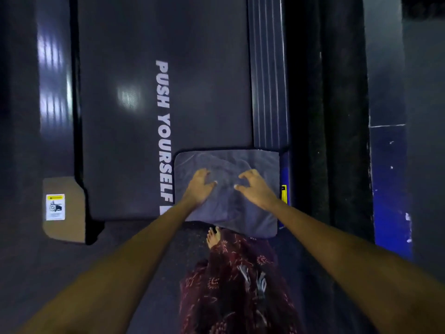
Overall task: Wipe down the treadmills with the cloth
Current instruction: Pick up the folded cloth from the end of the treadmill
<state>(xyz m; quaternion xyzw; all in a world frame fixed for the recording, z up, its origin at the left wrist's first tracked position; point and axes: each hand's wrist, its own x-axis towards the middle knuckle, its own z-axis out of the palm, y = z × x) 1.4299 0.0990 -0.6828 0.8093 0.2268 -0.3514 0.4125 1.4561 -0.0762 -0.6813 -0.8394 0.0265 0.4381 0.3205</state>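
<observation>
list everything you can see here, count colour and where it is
treadmill belt: 1, dark grey with white PUSH YOURSELF lettering, fills centre and upper left
side rail: 1, dark ribbed, along the belt's right edge
cloth: 1, grey, spread flat over the belt's near right corner and rail end
end cap: 1, tan, at the belt's near left corner
warning sticker: 1, white and yellow, on the end cap
yellow tag: 1, just right of the cloth
floor: dark, below the treadmill
patterned garment: 1, dark red, bottom centre
bare foot: 1, at the cloth's near edge
left hand: 1, fingers bent, on the cloth
right hand: 1, fingers bent, on the cloth
</observation>
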